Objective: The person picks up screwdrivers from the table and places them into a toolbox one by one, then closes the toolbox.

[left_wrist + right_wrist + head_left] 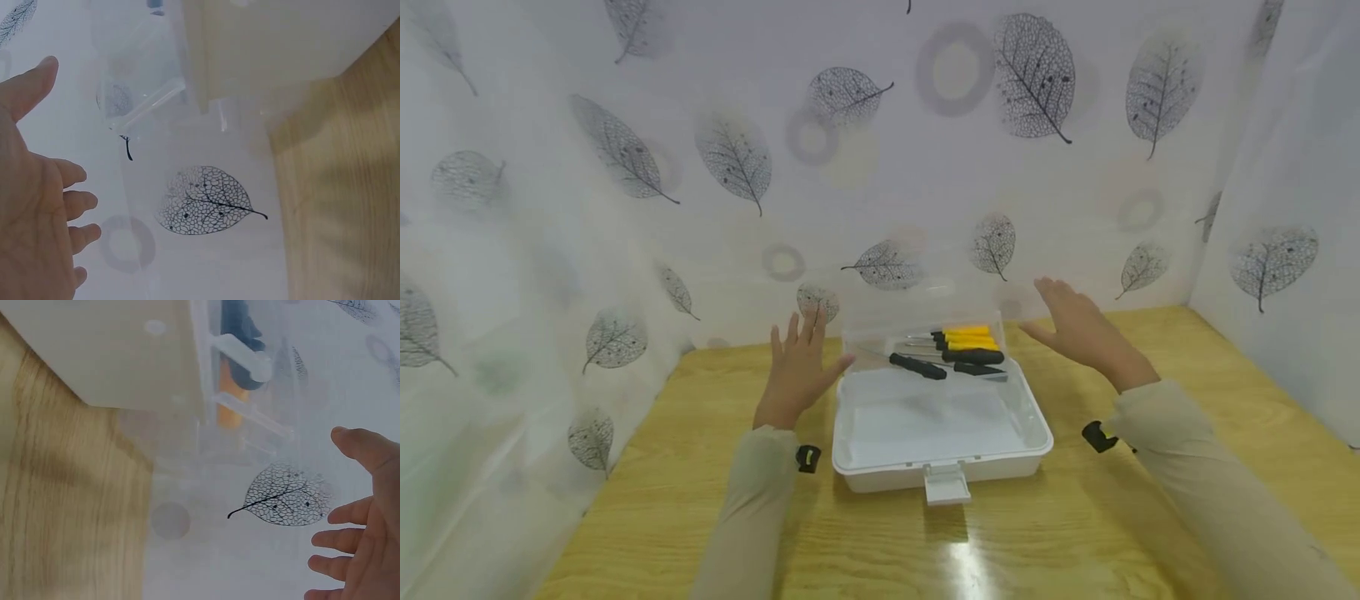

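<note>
A white plastic box stands with its see-through lid tipped back. At its back, several screwdrivers lie together: yellow-and-black ones and black-handled ones. Whether they rest in the lid or on an inner tray I cannot tell. My left hand is held beside the box's left end, fingers spread, holding nothing. Past the back right corner, my right hand is raised with straight fingers and a bare palm. Both wrist views show empty palms, apart from the box; through the clear lid an orange handle shows blurred.
A wood-grain table lies under the box. Pale sheeting with printed leaves encloses the back and both sides. The box's white latch hangs down at the front. Each sleeve has a dark wrist device near it.
</note>
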Available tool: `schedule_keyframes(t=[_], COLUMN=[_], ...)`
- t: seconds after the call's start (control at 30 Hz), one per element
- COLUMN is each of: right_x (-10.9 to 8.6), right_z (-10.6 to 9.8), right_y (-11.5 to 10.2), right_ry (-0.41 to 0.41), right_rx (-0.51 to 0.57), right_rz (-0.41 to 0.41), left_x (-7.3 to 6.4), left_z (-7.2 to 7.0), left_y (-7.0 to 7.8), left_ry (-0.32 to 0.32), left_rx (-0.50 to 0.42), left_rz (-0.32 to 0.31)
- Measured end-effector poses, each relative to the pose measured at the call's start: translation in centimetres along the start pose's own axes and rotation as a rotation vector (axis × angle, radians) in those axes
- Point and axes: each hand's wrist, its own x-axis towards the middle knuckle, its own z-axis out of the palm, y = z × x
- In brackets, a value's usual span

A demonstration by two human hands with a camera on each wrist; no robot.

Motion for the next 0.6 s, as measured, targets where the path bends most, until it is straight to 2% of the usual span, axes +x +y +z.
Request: schedule_keyframes(t=[0.2,0.47,0.6], right_x=[1.1,2.5,3.1], right_z=[1.8,2.9,3.5], right_y=[0.3,0.6,1.0], right_ry=[-0.070,-0.087,-0.094], right_rx=[0.058,0.031,0.033], right_rz=[0.015,0.013,0.013], left_x=[0.5,1.6,2.4], left_z=[1.0,1.5,1.9], left_y=[-0.6,-2.0,-2.9], left_ry=[-0.077,-0.141,-0.175], left_rx=[-0.008,-0.042,-0.090], left_rz=[-0.023,-0.030,-0.047])
